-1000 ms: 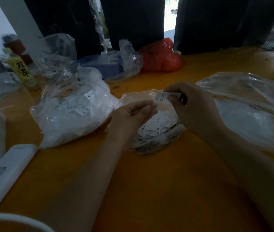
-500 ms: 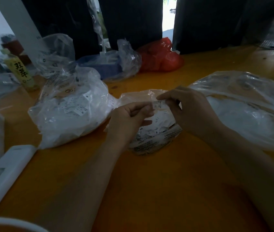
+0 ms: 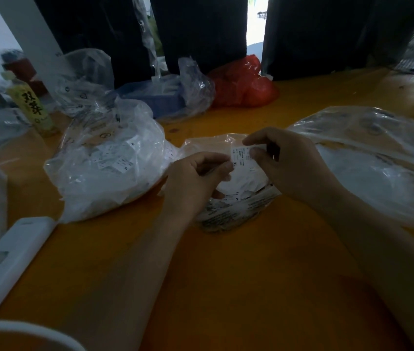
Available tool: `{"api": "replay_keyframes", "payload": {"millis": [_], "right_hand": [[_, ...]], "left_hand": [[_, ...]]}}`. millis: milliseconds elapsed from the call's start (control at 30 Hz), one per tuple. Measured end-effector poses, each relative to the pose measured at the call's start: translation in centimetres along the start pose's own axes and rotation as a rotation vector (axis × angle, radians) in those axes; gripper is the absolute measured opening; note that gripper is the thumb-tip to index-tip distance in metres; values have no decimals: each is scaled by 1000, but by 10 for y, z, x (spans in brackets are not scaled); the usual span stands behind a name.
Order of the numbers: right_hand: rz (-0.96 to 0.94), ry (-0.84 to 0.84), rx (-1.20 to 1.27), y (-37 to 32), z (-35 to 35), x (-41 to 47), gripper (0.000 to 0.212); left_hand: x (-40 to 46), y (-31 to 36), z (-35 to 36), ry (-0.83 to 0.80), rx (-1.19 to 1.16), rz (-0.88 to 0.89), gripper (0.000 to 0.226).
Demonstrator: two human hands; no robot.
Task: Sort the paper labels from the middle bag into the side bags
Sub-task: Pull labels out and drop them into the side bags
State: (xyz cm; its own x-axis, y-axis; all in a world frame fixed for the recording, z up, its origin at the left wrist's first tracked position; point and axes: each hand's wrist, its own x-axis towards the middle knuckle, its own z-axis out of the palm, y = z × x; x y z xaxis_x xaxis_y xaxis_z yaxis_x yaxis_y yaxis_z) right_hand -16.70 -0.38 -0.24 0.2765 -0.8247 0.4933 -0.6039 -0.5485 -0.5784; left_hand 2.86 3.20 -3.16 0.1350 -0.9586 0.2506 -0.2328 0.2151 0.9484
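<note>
Above the middle bag [image 3: 236, 211] we hold one paper label [image 3: 241, 155] marked XL, pinched between our left hand [image 3: 195, 178] and right hand [image 3: 287, 163]. Clear side bags [image 3: 104, 168] [image 3: 378, 160] lie on the orange table [image 3: 226, 274] on both sides.

Two bare forearms enter from the bottom edge, no sleeves, cuffs or gloves visible on either. Left hand [image 3: 195, 178] and right hand [image 3: 289, 163]: no rings, no watch, no bands at the wrists; fingers slim, nails short as far as the dim light lets them be made out, unpainted so far as can be told. Upper arms and shoulders lie outside the view, so whatever garment is worn there cannot be told.
</note>
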Motion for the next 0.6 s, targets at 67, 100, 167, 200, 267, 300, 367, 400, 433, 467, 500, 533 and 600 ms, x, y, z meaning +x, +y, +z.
{"api": "replay_keyframes", "payload": {"millis": [67, 100, 167, 200, 267, 300, 367, 400, 433, 467, 500, 533, 600], "right_hand": [[9, -2, 5, 0, -1, 0, 18], [8, -14, 6, -1, -1, 0, 17], [-4, -53, 3, -1, -2, 0, 17], [-14, -70, -2, -2, -2, 0, 17], [-33, -95, -14, -2, -2, -1, 18], [-42, -104, -13, -2, -2, -1, 18], [-59, -118, 3, -4, 0, -2, 23], [-55, -119, 16, -4, 1, -2, 27], [-26, -111, 40, -4, 3, -2, 32], [25, -89, 80, -3, 3, -1, 35], [85, -59, 130, -2, 3, -1, 34], [135, -28, 177, -1, 3, 0, 29], [183, 16, 239, 2, 3, 1, 14]], "left_hand": [[0, 1, 0, -1, -20, -4, 13], [0, 1, 0, 6, -32, -6, 13], [0, 1, -1, 27, -59, -15, 17], [1, 2, -2, 36, -74, -23, 18], [1, 2, -3, 39, -92, -37, 18], [1, 2, -3, 36, -87, -38, 18], [0, 2, -3, 23, -64, -33, 18], [0, 2, -2, 15, -59, -31, 18], [0, 2, -2, 11, -63, -31, 17], [0, 3, -2, 14, -74, -35, 16], [0, 3, -2, 25, -90, -43, 15], [1, 4, -2, 43, -111, -55, 14], [2, 5, -2, 81, -159, -79, 12]]}}
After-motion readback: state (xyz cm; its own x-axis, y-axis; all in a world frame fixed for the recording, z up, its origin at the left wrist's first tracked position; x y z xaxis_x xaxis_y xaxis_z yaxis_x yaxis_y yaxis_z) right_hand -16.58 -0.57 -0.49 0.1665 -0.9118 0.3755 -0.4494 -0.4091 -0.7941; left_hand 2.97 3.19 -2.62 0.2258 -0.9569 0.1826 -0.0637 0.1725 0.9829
